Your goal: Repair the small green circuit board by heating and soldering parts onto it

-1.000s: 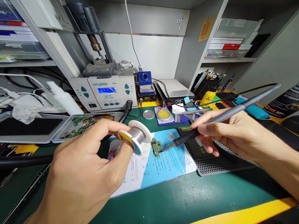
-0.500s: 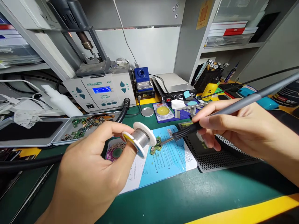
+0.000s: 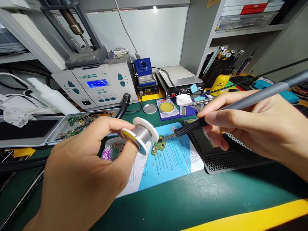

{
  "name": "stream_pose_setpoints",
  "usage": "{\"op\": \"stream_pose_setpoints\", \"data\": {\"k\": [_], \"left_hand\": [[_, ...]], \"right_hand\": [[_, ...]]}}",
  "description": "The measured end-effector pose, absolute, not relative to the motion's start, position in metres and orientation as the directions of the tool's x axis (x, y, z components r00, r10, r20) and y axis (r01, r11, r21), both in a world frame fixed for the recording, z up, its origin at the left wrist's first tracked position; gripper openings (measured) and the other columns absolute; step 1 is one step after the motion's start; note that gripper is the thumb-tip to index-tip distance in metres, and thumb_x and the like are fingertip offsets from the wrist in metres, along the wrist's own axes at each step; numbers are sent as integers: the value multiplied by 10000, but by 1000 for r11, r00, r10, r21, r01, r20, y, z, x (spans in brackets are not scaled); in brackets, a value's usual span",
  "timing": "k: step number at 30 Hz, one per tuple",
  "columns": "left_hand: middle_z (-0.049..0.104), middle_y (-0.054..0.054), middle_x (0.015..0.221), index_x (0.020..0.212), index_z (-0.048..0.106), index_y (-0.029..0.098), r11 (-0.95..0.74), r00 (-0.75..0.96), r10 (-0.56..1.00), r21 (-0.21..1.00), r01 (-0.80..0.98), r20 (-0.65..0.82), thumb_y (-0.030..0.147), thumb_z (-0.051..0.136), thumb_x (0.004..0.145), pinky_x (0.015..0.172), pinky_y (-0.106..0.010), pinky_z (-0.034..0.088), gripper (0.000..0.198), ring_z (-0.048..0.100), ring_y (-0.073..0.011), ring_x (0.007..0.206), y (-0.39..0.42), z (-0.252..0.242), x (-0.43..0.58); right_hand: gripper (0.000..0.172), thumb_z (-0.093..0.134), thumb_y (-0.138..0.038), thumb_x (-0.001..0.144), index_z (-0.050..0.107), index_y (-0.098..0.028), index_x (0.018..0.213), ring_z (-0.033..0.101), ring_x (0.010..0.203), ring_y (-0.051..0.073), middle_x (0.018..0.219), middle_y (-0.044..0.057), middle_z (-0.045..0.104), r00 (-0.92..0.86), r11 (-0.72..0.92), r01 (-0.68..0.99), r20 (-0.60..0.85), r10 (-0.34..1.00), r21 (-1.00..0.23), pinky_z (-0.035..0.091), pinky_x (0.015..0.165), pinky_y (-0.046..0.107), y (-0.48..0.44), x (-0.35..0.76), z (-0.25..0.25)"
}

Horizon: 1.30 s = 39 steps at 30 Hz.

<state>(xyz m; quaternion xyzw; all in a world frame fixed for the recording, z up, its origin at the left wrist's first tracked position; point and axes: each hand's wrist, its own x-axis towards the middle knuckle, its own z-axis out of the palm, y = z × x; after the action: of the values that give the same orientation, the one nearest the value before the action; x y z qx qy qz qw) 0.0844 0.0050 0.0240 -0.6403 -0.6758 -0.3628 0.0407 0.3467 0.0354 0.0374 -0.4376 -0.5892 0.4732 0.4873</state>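
Observation:
Between thumb and forefinger, my left hand (image 3: 89, 163) grips a white-flanged spool of solder wire (image 3: 143, 133), tilted above the work card. My right hand (image 3: 240, 118) holds a grey soldering iron (image 3: 192, 126) like a pen, fingers closed around its dark grip. The iron's metal tip reaches the upper part of a small green circuit board (image 3: 158, 146); whether it touches is hard to make out. That board lies on a blue and white printed card (image 3: 173, 163). Partly behind my left hand, a purple-labelled roll (image 3: 111, 151) rests on the card.
A hot-air station (image 3: 96, 85) stands at back left, beside a soldering controller with a blue iron holder (image 3: 143, 69). A yellow flux tin (image 3: 166, 107) sits behind the card. To the right lies a black perforated mat (image 3: 221, 165). A tray of boards (image 3: 54, 138) is at left.
The camera view has shifted slightly, so the bench equipment sits lower and further left. Both hands keep their grips, with the iron's tip still at the circuit board.

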Motion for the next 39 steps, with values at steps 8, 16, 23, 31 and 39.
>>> {"op": "stream_pose_setpoints", "data": {"k": [8,16,23,31,39], "left_hand": [[688,130,614,949,734,385,-258,-30,800,388,885,599,385,682,861,420,-309,360,102,445,-109,389,8,24,72],[706,110,742,880,691,344,-163,-152,787,438,884,598,377,598,931,559,-343,355,111,484,-133,523,2,24,86],[684,122,686,920,707,365,-184,-133,785,433,882,605,353,621,924,572,-331,387,87,458,-117,473,3,25,84],[718,138,697,954,732,393,-246,-69,803,434,867,592,366,685,885,461,-320,333,88,550,-118,464,6,21,75],[683,129,652,904,725,363,-221,-104,820,479,850,562,290,699,874,513,-308,366,83,535,-119,480,6,28,82]], "right_hand": [[98,781,-149,748,832,-230,726,642,453,189,560,21,683,-67,154,58,150,986,-986,513,368,262,37,342,43],[84,784,-157,767,821,-225,735,634,474,186,537,19,666,-62,202,118,196,979,-972,508,422,262,37,345,43],[88,793,-175,745,840,-246,721,617,411,179,545,22,674,-119,154,83,143,983,-985,479,380,265,36,345,44],[120,777,-156,773,846,-251,748,648,418,174,572,21,695,-172,123,63,111,979,-990,506,380,250,34,348,45],[112,787,-151,751,850,-240,724,625,428,170,545,38,677,-147,127,58,118,982,-990,506,363,241,34,347,46]]}}
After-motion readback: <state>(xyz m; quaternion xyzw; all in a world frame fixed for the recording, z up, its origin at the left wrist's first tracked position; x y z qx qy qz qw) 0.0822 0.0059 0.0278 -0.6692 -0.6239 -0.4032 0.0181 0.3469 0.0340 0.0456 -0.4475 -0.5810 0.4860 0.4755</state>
